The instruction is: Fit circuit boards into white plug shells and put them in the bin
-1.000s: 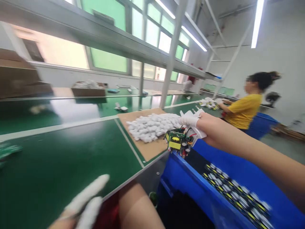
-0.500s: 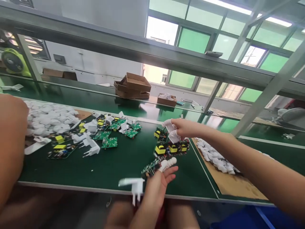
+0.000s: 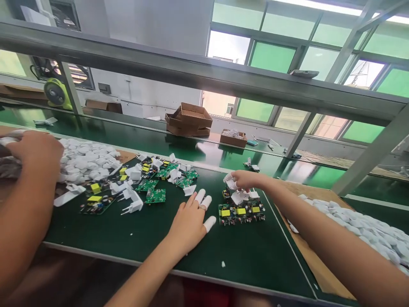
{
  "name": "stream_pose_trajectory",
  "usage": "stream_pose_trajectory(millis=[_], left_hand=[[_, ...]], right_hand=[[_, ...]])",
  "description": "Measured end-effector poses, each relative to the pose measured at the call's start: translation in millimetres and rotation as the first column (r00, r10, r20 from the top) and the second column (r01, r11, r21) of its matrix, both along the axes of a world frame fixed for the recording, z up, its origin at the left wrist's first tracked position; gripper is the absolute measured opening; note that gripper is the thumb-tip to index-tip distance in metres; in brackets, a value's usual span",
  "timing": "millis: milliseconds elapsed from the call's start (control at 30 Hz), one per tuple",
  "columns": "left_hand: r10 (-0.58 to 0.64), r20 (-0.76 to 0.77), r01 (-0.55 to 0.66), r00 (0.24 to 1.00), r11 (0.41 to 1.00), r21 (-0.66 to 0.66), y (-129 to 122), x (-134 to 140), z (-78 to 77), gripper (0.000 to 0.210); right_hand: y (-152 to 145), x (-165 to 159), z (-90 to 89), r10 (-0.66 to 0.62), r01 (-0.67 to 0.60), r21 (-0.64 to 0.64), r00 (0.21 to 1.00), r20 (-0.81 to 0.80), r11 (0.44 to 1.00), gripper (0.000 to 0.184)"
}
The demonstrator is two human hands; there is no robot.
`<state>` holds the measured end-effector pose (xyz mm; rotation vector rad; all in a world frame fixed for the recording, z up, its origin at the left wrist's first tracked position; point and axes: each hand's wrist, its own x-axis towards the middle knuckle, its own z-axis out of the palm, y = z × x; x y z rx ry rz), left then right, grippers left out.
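Observation:
My left hand (image 3: 191, 217), with white finger cots on several fingers, lies low over the green bench, fingers spread and nothing in them. Just beyond its fingertips is a white plastic piece (image 3: 190, 190). My right hand (image 3: 245, 181), also in white finger cots, has its fingers curled down among white plug parts (image 3: 242, 197); what they pinch is hidden. Below that hand sits a row of circuit boards (image 3: 241, 213) with yellow transformers. Left of my left hand, green circuit boards (image 3: 156, 195) and white two-pin plugs (image 3: 133, 204) lie in a loose heap.
A co-worker's arm (image 3: 35, 183) reaches in at left, beside a pile of white casings (image 3: 89, 160). More white casings (image 3: 354, 224) lie on cardboard (image 3: 309, 251) at right. Cardboard boxes (image 3: 190, 119) stand behind. A metal rail (image 3: 198, 70) crosses overhead. A small white scrap (image 3: 223, 264) lies near the front edge.
My left hand has moved forward from the bench's front edge and opened; the circuit board and white plug seen by it are gone from there. My right hand stays by the board row.

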<state>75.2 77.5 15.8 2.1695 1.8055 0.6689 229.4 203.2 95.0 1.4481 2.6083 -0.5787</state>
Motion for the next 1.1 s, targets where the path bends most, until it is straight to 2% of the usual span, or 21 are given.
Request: stream_pose_trajectory(millis=[33, 100, 167, 333, 433, 600, 667, 767, 900, 967, 1100], left_hand=[[-0.021, -0.151, 0.019, 0.988, 1.000, -0.013, 1.0, -2.3, -0.9, 0.051], [-0.061, -0.292, 0.040, 0.954, 0.996, -0.076, -0.9, -4.5, -4.8, 0.049], [-0.012, -0.348, -0.016, 0.937, 0.997, -0.078, -8.2, -6.1, -9.1, 0.044], [0.191, -0.446, -0.245, 0.874, 0.967, -0.066, -26.5, -21.6, -12.3, 0.044], [0.229, -0.447, -0.294, 0.865, 0.953, -0.079, -21.2, -32.5, -10.7, 0.051], [0.226, -0.436, -0.286, 0.871, 0.955, -0.077, 7.9, -41.0, -10.9, 0.062], [0.209, -0.438, -0.268, 0.874, 0.960, -0.076, 17.0, -43.6, -10.7, 0.063], [0.192, -0.439, -0.229, 0.878, 0.973, -0.032, 24.1, -45.8, -7.9, 0.059], [0.264, -0.431, -0.213, 0.863, 0.963, 0.165, 37.3, -36.5, -0.4, 0.045], [0.258, -0.436, -0.178, 0.862, 0.960, 0.216, 52.0, -27.1, 1.8, 0.044], [0.186, -0.455, -0.137, 0.871, 0.981, 0.138, 86.9, -7.7, -3.8, 0.056]], right_hand=[[0.3, -1.8, 0.0, 0.021, -0.021, 0.040, 1.000, -0.005, 0.999, 0.046], [0.9, -5.9, 0.4, 0.061, -0.058, 0.117, 0.998, -0.020, 0.991, 0.041], [1.8, -11.2, 1.6, 0.102, -0.094, 0.156, 0.994, -0.045, 0.983, 0.036], [10.0, -31.2, 1.5, 0.172, -0.148, 0.142, 0.971, -0.168, 0.979, 0.032], [21.4, -44.4, -12.9, 0.106, -0.074, 0.184, 0.979, -0.172, 0.980, 0.028], [28.3, -47.4, -51.1, -0.116, 0.117, 0.328, 0.993, -0.023, 0.938, 0.029], [20.6, -38.2, -59.0, -0.126, 0.115, 0.398, 0.992, 0.001, 0.910, 0.034], [2.3, -17.5, -61.2, -0.047, 0.030, 0.480, 0.999, 0.022, 0.876, 0.040], [-25.6, 8.2, -62.4, 0.033, -0.060, 0.509, 0.998, 0.061, 0.859, 0.040], [-41.7, 18.1, -66.6, 0.039, -0.069, 0.522, 0.997, 0.069, 0.850, 0.041], [-76.4, 39.7, -81.8, -0.042, 0.002, 0.556, 0.997, 0.059, 0.831, 0.045]])
